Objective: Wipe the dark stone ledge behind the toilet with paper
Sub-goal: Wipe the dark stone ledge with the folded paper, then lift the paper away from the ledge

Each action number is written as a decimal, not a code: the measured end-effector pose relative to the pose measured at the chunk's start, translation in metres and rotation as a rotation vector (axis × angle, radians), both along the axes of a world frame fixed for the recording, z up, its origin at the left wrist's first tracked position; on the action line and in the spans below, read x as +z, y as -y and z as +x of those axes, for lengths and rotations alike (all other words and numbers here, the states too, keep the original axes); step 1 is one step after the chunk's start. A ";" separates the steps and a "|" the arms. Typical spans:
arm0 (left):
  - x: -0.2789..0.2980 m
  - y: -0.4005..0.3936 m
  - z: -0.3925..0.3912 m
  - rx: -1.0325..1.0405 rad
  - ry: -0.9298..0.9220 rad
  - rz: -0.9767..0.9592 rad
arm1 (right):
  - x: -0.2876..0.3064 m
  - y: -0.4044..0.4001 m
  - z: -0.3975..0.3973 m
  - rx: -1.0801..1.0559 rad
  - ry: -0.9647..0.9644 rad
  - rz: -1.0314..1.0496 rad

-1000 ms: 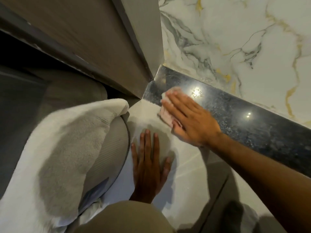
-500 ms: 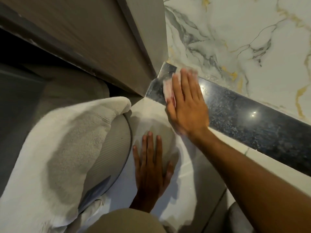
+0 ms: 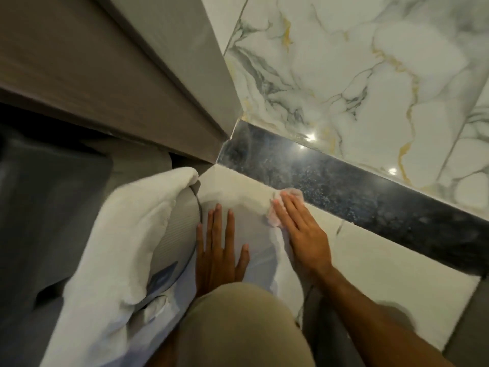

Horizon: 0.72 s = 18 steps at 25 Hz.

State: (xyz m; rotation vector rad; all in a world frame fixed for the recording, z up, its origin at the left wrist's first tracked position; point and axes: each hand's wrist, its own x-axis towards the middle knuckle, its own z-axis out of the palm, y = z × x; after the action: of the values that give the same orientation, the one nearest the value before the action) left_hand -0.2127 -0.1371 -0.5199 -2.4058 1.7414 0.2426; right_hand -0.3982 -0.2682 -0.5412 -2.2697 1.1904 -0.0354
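Dark speckled stone ledge [image 3: 357,197] below marble wall [image 3: 344,75], right hand [image 3: 301,231] flat on crumpled paper [image 3: 291,192] at its front edge, fingers straight, left hand [image 3: 219,250] spread flat on white surface [image 3: 238,186]

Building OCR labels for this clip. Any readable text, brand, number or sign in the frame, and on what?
Readable text: none.
On the grey ribbed object beside the white towel, a blue label: too blurred to read; I cannot tell whether it carries print.
No markings visible on the dark stone ledge, the marble wall tiles or the paper under the right hand.
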 end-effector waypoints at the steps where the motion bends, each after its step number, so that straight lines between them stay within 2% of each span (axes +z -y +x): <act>1: 0.019 0.007 0.004 0.001 0.010 0.016 | 0.018 0.001 -0.008 -0.135 0.003 0.120; 3: 0.065 0.019 0.007 0.008 0.013 0.021 | 0.064 0.015 -0.014 -0.442 0.073 0.358; 4: 0.091 0.023 0.007 -0.002 0.002 0.019 | 0.092 0.024 -0.015 -0.542 0.130 0.396; 9: 0.237 0.056 0.001 -0.045 -0.072 0.042 | 0.250 0.071 -0.004 -0.817 0.461 0.506; 14: 0.411 0.057 -0.008 -0.136 -0.164 -0.041 | 0.424 0.061 0.007 -0.942 0.576 0.581; 18: 0.491 0.023 0.002 -0.139 -0.158 -0.009 | 0.510 0.028 0.022 -1.006 0.612 0.562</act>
State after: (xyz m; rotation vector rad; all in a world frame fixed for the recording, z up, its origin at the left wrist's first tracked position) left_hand -0.2105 -0.1603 -0.0287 -2.3152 1.9705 0.4179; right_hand -0.3763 -0.2965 -0.0310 -0.9100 1.5809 -0.6330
